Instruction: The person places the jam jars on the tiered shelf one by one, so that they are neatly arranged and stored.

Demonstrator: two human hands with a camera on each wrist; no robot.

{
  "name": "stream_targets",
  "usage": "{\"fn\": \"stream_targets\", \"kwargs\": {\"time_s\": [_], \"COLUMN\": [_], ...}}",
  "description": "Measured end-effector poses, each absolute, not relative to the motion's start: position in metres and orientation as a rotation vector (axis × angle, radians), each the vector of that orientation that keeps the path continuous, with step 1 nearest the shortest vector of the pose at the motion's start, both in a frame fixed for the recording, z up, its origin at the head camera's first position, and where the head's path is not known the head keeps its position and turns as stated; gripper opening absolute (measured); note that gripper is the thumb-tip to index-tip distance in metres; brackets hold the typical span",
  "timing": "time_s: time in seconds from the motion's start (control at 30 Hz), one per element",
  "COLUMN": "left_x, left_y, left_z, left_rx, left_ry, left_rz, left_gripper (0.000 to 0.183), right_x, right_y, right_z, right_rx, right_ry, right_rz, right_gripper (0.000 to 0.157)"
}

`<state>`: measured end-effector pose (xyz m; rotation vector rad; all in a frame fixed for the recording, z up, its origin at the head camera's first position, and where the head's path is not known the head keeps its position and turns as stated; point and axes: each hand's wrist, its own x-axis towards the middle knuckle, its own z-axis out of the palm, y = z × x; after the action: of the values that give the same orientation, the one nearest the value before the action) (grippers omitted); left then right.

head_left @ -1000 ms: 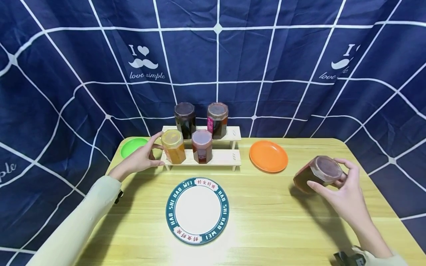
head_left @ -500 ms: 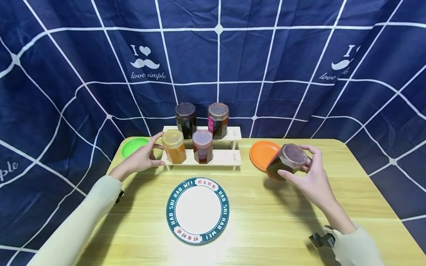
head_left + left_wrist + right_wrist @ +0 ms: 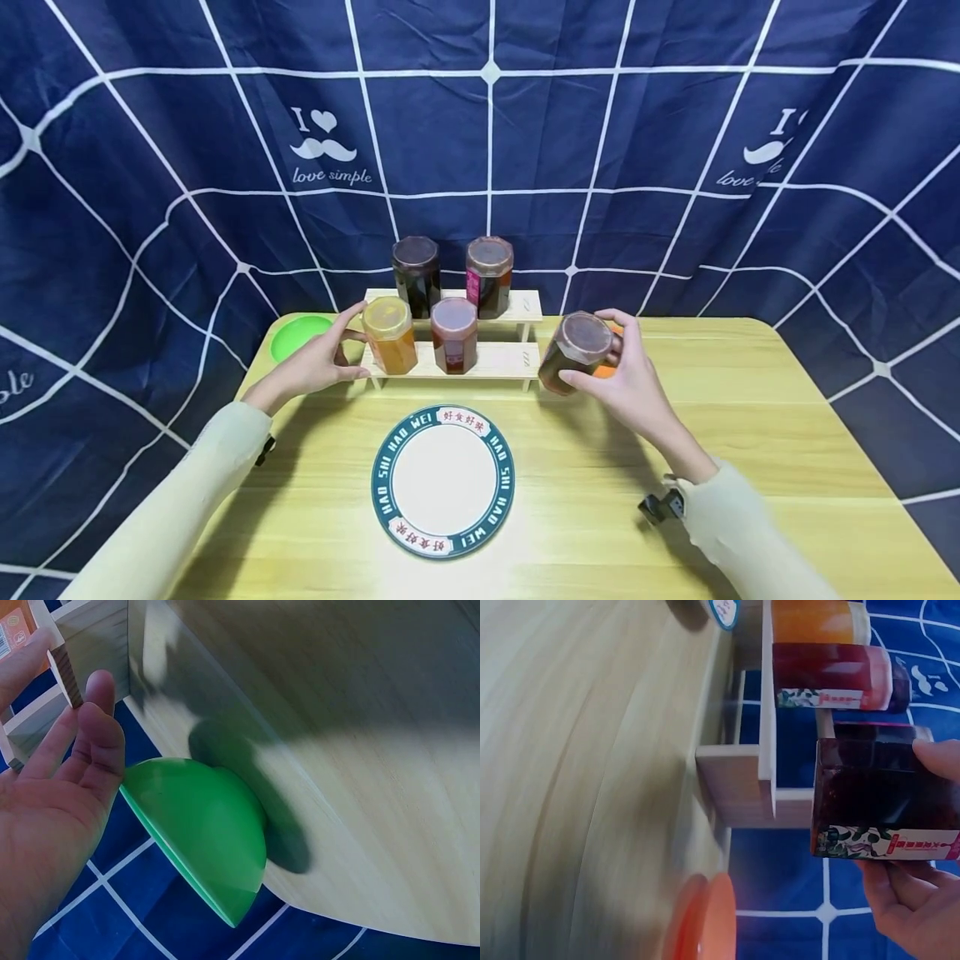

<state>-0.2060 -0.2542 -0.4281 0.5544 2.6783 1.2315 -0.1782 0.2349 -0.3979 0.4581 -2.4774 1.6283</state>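
Observation:
A wooden two-step rack [image 3: 498, 360] stands toward the back of the table. My left hand [image 3: 318, 360] is at the rack's left end, its thumb and fingertips pinching the lower step's board end [image 3: 66, 673] in the left wrist view. Right of the rack, my right hand [image 3: 630, 385] holds a dark red jam jar [image 3: 573, 350] between thumb and fingers, tilted and raised near the lower step's right end. The lower step carries a yellow jar [image 3: 392, 337] and a red jar [image 3: 454, 337]. On the upper step are a near-black jar [image 3: 417, 279] and a brown jar [image 3: 491, 279].
In front of the rack lies a white plate [image 3: 444, 479] with a dark green lettered rim. A green bowl [image 3: 202, 825] stands at the back left, beside the left hand. The orange dish [image 3: 716, 922] is mostly hidden behind the right hand in the head view. Blue cloth [image 3: 420, 125] hangs behind.
My right hand has carried the dark red jar leftward from the table's right side, past the orange dish, to the rack's right end. The left hand has stayed in place.

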Motion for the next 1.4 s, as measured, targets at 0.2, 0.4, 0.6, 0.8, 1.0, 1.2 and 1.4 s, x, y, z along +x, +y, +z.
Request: {"fn": "stream_targets", "kwargs": {"time_s": [0.2, 0.4, 0.6, 0.8, 1.0, 1.2, 1.4], "left_x": [-0.206, -0.206, -0.206, -0.205, -0.203, -0.205, -0.205], "left_y": [-0.253, -0.254, -0.255, -0.254, -0.254, -0.255, -0.254], "left_z": [-0.428, -0.428, -0.428, -0.429, -0.429, -0.43, -0.43], "left_rx": [0.555, 0.54, 0.536, 0.554, 0.544, 0.538, 0.536], "left_ry": [2.672, 2.683, 2.696, 2.682, 2.674, 2.679, 2.676], "left_rz": [1.239, 1.224, 1.216, 1.228, 1.236, 1.235, 1.232], "left_gripper": [0.112, 0.111, 0.112, 0.112, 0.113, 0.113, 0.113], "right_x": [-0.193, -0.206, -0.216, -0.218, -0.22, -0.222, -0.225], "right_y": [0.219, 0.202, 0.185, 0.178, 0.176, 0.174, 0.175], "right_z": [-0.406, -0.409, -0.414, -0.416, -0.419, -0.419, -0.419], "right_rx": [0.491, 0.547, 0.545, 0.503, 0.489, 0.468, 0.491], "right_ry": [-2.474, -2.496, -2.549, -2.571, -2.597, -2.591, -2.589], "right_rz": [1.704, 1.725, 1.652, 1.617, 1.594, 1.585, 1.575], "right_gripper": [0.098, 0.097, 0.096, 0.096, 0.098, 0.096, 0.098]}}
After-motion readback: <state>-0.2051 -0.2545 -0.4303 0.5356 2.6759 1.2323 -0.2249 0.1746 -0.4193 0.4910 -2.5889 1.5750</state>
